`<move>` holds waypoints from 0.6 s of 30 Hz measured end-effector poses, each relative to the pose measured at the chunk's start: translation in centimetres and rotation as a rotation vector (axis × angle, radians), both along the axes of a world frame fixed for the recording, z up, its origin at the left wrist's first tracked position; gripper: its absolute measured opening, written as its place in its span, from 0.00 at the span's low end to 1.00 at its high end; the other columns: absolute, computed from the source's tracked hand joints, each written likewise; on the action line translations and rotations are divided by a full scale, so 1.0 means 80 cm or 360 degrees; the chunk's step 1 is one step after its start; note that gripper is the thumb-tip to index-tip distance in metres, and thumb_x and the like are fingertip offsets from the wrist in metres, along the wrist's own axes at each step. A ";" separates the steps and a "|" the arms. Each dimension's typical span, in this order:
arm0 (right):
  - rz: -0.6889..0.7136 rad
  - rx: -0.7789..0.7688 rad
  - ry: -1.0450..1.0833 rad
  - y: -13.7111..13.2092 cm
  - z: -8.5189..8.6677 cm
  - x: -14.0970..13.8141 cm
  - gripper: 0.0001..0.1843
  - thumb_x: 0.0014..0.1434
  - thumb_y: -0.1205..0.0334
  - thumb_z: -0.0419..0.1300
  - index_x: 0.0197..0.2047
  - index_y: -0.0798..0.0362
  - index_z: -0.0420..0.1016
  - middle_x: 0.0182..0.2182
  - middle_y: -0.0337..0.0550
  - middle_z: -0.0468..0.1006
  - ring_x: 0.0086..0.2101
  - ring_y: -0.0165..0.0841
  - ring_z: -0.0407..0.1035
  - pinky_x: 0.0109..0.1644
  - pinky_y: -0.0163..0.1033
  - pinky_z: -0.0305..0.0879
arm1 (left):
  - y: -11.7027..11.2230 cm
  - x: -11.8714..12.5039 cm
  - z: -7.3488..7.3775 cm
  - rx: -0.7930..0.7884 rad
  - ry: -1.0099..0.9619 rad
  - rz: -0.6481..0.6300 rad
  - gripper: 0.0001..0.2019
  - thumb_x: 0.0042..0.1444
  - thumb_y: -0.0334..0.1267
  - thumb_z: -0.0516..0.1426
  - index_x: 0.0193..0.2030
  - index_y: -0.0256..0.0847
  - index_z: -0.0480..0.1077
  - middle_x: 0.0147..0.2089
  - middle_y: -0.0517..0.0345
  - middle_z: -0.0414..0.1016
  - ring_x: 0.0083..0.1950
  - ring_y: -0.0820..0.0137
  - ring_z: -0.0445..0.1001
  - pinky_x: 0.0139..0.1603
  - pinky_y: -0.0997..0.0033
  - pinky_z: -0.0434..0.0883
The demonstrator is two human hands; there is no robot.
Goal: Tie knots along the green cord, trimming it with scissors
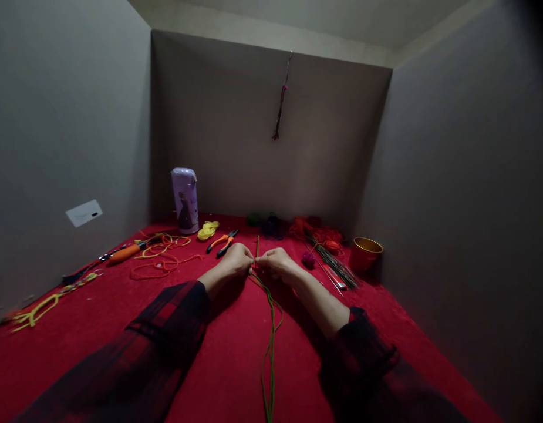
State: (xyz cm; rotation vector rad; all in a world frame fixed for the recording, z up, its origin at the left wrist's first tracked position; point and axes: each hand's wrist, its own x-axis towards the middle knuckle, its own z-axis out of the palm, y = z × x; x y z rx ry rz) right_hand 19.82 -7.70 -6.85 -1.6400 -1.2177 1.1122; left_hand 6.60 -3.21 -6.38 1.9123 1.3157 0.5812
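My left hand and my right hand meet fingertip to fingertip above the red cloth, both closed in a pinch. Between them they grip the upper end of a bundle of green cords, which trails down toward the front edge of view. The pinched spot itself is tiny and partly covered by my fingers. A slim, pencil-like stick points away from me just beyond my fingertips. Orange-and-black pliers lie beyond my left hand. A small magenta yarn ball rests to the right of my right hand.
Orange cord, an orange-handled tool and a braided yellow strand lie at left. Behind stand a purple canister and yellow yarn. At right are dark stems, red yarn and a red cup. Grey walls enclose three sides.
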 end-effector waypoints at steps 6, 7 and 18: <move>0.0025 -0.0033 0.0205 0.001 -0.002 -0.004 0.12 0.50 0.67 0.57 0.19 0.54 0.60 0.08 0.27 0.51 0.11 0.20 0.41 0.14 0.30 0.35 | -0.020 -0.005 0.020 0.0447 0.0260 -0.0139 0.07 0.44 0.31 0.59 0.18 0.36 0.73 0.17 0.57 0.68 0.22 0.73 0.63 0.24 0.75 0.54; 0.0024 -0.0038 0.0267 0.001 -0.002 -0.003 0.11 0.50 0.68 0.56 0.19 0.54 0.59 0.09 0.27 0.51 0.11 0.20 0.41 0.14 0.30 0.35 | -0.026 -0.004 0.020 0.0473 0.0271 -0.0178 0.06 0.44 0.29 0.58 0.19 0.36 0.73 0.17 0.57 0.67 0.21 0.73 0.62 0.24 0.75 0.54; 0.0256 0.0068 0.0442 -0.005 -0.001 0.009 0.07 0.44 0.66 0.59 0.22 0.55 0.62 0.11 0.27 0.53 0.13 0.19 0.42 0.16 0.30 0.34 | -0.016 -0.013 0.038 0.0185 -0.0020 -0.0159 0.14 0.50 0.41 0.57 0.18 0.36 0.68 0.13 0.63 0.61 0.15 0.78 0.55 0.19 0.76 0.49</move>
